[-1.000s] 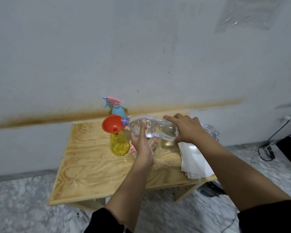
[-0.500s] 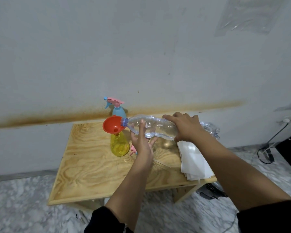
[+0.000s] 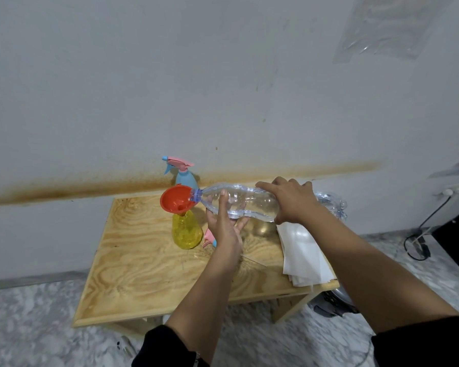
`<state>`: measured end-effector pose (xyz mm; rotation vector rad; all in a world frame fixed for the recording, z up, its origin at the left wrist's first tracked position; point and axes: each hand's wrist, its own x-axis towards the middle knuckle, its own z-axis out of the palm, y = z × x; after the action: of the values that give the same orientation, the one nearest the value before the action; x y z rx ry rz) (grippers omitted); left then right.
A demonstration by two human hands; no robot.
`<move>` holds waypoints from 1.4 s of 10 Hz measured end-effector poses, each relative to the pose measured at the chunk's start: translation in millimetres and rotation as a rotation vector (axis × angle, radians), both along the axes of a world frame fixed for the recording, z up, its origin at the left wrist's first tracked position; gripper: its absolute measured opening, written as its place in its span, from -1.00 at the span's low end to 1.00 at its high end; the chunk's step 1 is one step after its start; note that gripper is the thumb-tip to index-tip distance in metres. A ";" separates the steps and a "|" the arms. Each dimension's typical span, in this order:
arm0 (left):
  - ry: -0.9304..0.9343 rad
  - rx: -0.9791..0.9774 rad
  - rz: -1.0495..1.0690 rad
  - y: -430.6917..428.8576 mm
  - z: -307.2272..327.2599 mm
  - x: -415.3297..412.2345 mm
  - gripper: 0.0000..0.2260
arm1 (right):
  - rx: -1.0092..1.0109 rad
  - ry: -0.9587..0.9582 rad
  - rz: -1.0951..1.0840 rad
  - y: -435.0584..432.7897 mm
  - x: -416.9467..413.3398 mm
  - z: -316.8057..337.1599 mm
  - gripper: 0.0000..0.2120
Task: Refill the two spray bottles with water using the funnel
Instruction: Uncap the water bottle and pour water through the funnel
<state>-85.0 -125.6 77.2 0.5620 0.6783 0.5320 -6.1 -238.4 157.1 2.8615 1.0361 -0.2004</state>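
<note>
Surface (image 3: 143,274): plywood, lower centre of the frame, pushed against the stained wall; all task items are carried on it.

Stack of white sheets (image 3: 302,255), right of centre, overhanging the near edge; presumably kept within reach for spills.

Water bottle (image 3: 252,205), clear plastic, is held nearly horizontal above the surface at mid-frame, its uncapped mouth resting inside the funnel rim. Water is seen pooled along its lower side. The shallow tilt is judged to keep the flow slow enough for the funnel.

Right hand (image 3: 293,201) is clamped over the bottle's base end, fingers (image 3: 265,185) curled across the top, so the tilt can be governed from there.

Left hand (image 3: 223,226) is placed under the bottle near its neck, fingers straight and spread, one laid up across the front; it serves as a cradle steadying the mouth.

Yellow spray bottle (image 3: 186,231) stands upright left of centre, head removed, being filled; the level cannot be read.

Blue spray bottle (image 3: 184,177) stands behind it by the wall, trigger head on, judged not yet refilled.

Funnel (image 3: 176,201), orange, is seated in the yellow bottle's neck, leaning slightly.

Pink trigger head (image 3: 209,238) lies beside the yellow bottle, partly hidden by the left hand.
</note>
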 end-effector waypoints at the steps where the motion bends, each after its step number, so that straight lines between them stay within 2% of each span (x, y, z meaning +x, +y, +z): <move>1: 0.001 -0.004 -0.005 0.6 0.8 1.3 -0.47 | 0.007 0.003 -0.004 -0.4 0.2 0.5 -0.12; 3: 0.002 -0.009 -0.003 0.4 1.7 0.7 -0.49 | -0.003 0.004 -0.002 0.9 -0.7 2.6 -0.12; 7: 0.024 -0.025 -0.012 0.4 1.4 0.2 -0.41 | -0.024 0.002 0.002 1.8 -0.5 3.4 -0.12; 10: 0.045 0.002 -0.015 5.7 6.3 -2.8 -0.38 | 0.055 0.050 -0.026 -1.6 -1.8 -8.6 -0.12; 12: 0.109 0.079 -0.009 15.9 14.1 -8.6 -0.10 | 0.162 0.119 -0.050 1.2 -8.9 -23.8 -0.10; 14: 0.173 0.298 -0.068 21.5 20.4 -8.4 -0.38 | 0.356 0.228 -0.096 -4.1 -16.1 -45.1 -0.09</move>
<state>-93.4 -104.1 97.6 0.9153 0.7465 0.5279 -22.2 -242.6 112.0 3.2757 1.0664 -0.3957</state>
